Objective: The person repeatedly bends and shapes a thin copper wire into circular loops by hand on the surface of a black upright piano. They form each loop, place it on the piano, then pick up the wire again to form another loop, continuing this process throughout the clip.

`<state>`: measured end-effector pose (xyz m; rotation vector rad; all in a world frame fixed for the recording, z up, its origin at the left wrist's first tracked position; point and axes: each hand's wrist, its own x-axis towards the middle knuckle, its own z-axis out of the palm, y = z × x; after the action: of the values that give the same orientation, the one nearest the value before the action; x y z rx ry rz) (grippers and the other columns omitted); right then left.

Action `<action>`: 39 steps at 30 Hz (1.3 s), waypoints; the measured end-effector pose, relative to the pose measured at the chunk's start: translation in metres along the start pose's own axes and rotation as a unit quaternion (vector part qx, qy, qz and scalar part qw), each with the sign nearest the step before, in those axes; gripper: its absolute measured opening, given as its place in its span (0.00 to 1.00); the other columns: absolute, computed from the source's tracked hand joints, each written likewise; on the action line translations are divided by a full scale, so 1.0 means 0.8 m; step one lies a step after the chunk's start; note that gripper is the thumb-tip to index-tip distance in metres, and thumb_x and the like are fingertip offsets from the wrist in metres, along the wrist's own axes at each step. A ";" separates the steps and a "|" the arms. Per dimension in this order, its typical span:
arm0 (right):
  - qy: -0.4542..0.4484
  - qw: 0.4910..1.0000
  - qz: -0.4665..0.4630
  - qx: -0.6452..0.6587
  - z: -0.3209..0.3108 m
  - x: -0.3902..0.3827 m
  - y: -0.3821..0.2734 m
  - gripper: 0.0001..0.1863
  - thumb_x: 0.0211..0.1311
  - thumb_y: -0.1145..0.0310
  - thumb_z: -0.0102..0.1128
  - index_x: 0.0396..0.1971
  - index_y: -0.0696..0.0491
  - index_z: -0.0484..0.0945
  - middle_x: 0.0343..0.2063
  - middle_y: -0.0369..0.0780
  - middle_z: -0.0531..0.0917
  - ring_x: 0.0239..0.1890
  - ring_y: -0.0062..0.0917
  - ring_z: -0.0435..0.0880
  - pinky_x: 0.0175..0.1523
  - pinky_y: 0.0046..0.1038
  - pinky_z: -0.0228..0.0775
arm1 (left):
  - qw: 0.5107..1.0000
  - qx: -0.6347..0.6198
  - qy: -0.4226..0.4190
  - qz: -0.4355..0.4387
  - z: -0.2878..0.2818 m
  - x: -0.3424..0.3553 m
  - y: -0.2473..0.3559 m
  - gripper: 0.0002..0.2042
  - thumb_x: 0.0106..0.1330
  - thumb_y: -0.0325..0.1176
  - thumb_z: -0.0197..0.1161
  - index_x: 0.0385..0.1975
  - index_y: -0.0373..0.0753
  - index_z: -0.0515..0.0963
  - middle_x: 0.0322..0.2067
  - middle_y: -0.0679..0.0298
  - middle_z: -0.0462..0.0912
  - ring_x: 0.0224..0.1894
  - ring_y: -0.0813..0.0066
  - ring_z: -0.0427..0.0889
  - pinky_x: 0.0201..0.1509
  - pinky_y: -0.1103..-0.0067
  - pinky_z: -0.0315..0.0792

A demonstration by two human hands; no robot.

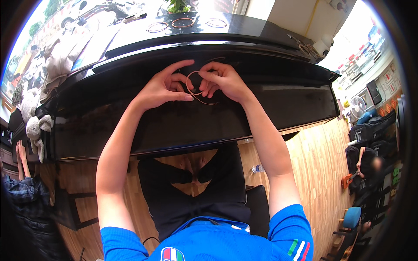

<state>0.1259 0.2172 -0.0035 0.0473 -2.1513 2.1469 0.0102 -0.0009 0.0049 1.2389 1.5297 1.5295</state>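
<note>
A thin coil of copper-coloured wire (188, 89) hangs above the black piano lid, with a loose end trailing down to the right. My right hand (223, 81) pinches the loop at its upper side between thumb and fingertips, the other fingers curled below. On the loop's left is my left hand (162, 89), its thumb and index finger spread wide around the wire. Its middle fingers bend toward the coil; whether they touch it I cannot tell.
On the piano top (252, 28) lie coiled wire rings (182, 23) and a potted plant (177, 6). Grey plush toys (35, 128) and cloth (65, 56) sit at the left. A person (24, 191) is at far left; another holds a small guitar (347, 180) at right.
</note>
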 end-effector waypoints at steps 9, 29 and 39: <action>-0.009 1.000 0.005 0.000 0.002 -0.003 -0.003 0.15 0.71 0.64 0.59 0.45 0.61 0.75 0.29 0.46 0.86 0.30 0.30 0.89 0.32 0.26 0.81 | 0.985 0.154 0.041 0.065 0.003 0.004 -0.024 0.15 0.51 0.33 0.81 0.36 0.38 0.83 0.38 0.69 0.78 0.31 0.87 0.77 0.34 0.86 0.69; -0.021 1.000 0.004 0.020 -0.001 0.000 0.000 0.16 0.70 0.62 0.60 0.45 0.61 0.76 0.28 0.43 0.85 0.29 0.29 0.88 0.34 0.26 0.80 | 0.988 0.100 0.110 -0.030 0.012 0.009 -0.016 0.13 0.63 0.32 0.72 0.43 0.36 0.78 0.26 0.69 0.77 0.26 0.84 0.79 0.26 0.86 0.70; -0.114 0.990 -0.003 0.086 -0.011 -0.005 -0.002 0.24 0.66 0.64 0.60 0.56 0.65 0.75 0.33 0.40 0.83 0.36 0.26 0.86 0.42 0.26 0.80 | 0.993 0.065 0.095 0.003 0.010 0.006 -0.014 0.27 0.62 0.26 0.70 0.60 0.40 0.66 0.25 0.68 0.75 0.24 0.83 0.76 0.25 0.85 0.68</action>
<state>0.1301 0.2259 -0.0019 0.3271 -2.0629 2.4239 0.0140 0.0081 -0.0058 1.1982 1.7747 1.6123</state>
